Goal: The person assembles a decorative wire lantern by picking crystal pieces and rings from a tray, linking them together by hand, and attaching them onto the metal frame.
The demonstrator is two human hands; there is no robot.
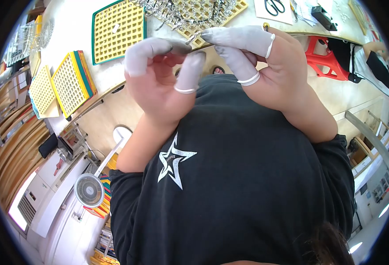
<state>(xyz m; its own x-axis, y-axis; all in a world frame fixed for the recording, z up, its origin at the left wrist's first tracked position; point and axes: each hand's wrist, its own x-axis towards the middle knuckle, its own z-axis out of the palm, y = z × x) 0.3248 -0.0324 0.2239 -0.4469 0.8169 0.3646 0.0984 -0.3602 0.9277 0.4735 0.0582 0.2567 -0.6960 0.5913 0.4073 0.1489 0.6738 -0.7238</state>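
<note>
My left hand (161, 79) and my right hand (265, 62) are raised close together over the near edge of the table, with white finger cots on several fingertips. Between their fingertips is a small shiny silver metal piece (193, 39), its exact kind too small to make out. The left fingers are curled in a pinch around its near end. My right thumb and forefinger are pressed together at its other side, and a thin dark line runs between the two hands. Just beyond lies a heap of silver metal chain-like pieces (190, 13) on a yellow grid tray (238, 8).
A yellow grid tray with a green rim (119, 33) lies on the white table (73, 26). Stacked yellow grid trays (70, 84) stand at the left edge. Scissors (274, 6) and a black block (323, 17) lie at the back right. A red stool (322, 59) stands right.
</note>
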